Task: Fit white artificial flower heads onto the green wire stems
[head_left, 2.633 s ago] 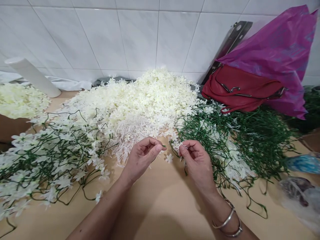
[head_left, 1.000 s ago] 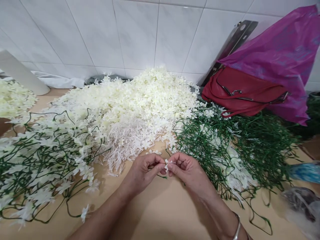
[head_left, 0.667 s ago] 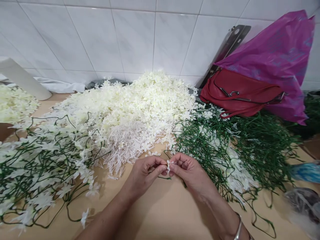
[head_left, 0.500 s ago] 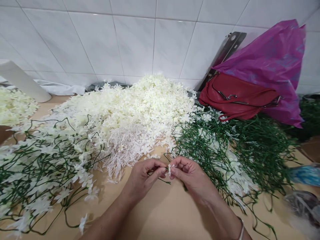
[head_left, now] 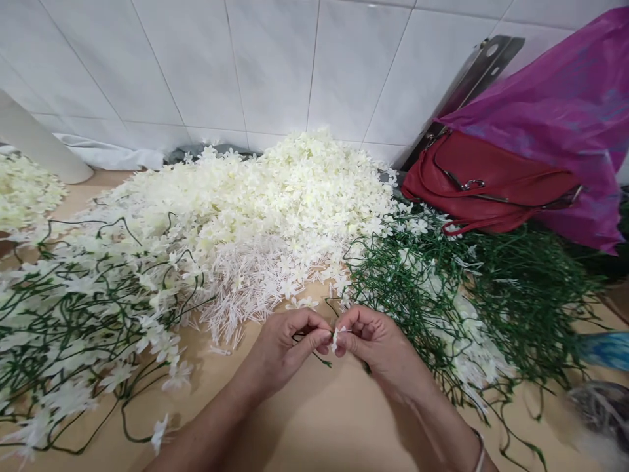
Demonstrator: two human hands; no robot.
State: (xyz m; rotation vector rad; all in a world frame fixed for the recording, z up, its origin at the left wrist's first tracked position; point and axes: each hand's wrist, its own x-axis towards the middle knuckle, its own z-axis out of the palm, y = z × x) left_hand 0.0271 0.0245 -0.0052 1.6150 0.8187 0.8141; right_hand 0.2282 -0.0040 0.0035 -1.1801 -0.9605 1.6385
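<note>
Between my fingertips, low in the middle of the view, is a small white artificial flower (head_left: 336, 338). My right hand (head_left: 376, 341) pinches it with thumb and forefinger. Thumb and forefinger of my left hand (head_left: 295, 341) are closed on a green plastic stem (head_left: 322, 361), whose end sticks out below the thumb. The two hands' fingertips nearly meet, and the stem's tip at the flower is hidden by them. Ahead of my hands lie a heap of loose white petals (head_left: 304, 190) and a pile of thin white sticks (head_left: 246, 282).
Green stems (head_left: 403, 295) are heaped on the right, with a red handbag (head_left: 496, 180) and a purple plastic bag (head_left: 555, 92) behind. Stems bearing white flowers (head_left: 93, 328) are piled on the left. A white roll (head_left: 44, 141) leans at the far left, before a tiled wall (head_left: 275, 65).
The camera view has shifted slightly, so the handbag and purple bag sit farther right. Both hands stay together, still pinching the flower and stem.
</note>
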